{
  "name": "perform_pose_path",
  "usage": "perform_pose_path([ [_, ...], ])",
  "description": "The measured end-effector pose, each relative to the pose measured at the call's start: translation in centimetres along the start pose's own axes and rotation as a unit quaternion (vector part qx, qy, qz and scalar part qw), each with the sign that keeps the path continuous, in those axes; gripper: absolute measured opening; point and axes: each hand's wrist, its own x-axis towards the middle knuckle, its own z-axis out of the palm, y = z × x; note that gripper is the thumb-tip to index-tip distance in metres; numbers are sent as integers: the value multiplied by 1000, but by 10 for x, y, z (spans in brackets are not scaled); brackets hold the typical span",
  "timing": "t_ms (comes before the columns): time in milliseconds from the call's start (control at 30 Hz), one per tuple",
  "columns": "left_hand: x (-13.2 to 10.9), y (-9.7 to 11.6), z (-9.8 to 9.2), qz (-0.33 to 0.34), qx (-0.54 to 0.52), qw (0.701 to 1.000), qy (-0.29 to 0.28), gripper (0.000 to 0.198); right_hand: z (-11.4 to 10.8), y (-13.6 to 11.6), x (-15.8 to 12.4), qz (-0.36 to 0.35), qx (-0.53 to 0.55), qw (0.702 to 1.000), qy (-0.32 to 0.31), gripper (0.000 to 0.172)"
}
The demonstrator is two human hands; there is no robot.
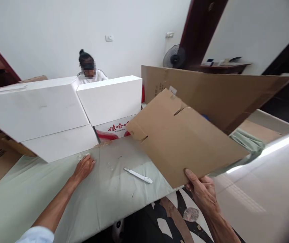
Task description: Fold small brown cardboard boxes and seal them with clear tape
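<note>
My right hand (pixel 202 191) grips the near corner of a flat brown cardboard sheet (pixel 185 138), thumb on top, and holds it tilted above the table. My left hand (pixel 83 167) rests palm down on the pale green table cover (pixel 104 192), fingers stretched toward the white boxes (pixel 38 111). A small clear bit lies just beyond its fingertips. A white scalpel-like knife (pixel 138 175) lies on the cover between my two hands.
Stacked white boxes, one with red lettering (pixel 116 128), stand at the back of the table. A large brown carton (pixel 210 91) stands behind the sheet. Another person (pixel 88 69) sits beyond the boxes. A fan (pixel 175 57) and a shelf (pixel 222 66) are at the far wall.
</note>
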Motion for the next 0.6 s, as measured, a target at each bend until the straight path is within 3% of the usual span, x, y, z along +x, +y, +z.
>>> perform_pose_path([
  [100, -6, 4, 2, 4, 3, 1000, 2, 39, -10, -25, 29, -96, -114, 981, 125, 66],
  [167, -11, 8, 4, -6, 7, 1000, -2, 39, -10, -35, 57, -159, -189, 956, 159, 66],
  [267, -18, 15, 9, -32, 13, 999, -9, 42, 4, -35, 109, -182, -258, 937, 150, 63],
  [400, -25, 20, 15, -63, 14, 998, -16, 47, 42, -15, 174, -154, -321, 927, 119, 53],
  [600, -31, 19, 26, -90, 22, 996, -18, 50, 106, 13, 239, -113, -404, 907, 36, 31],
])
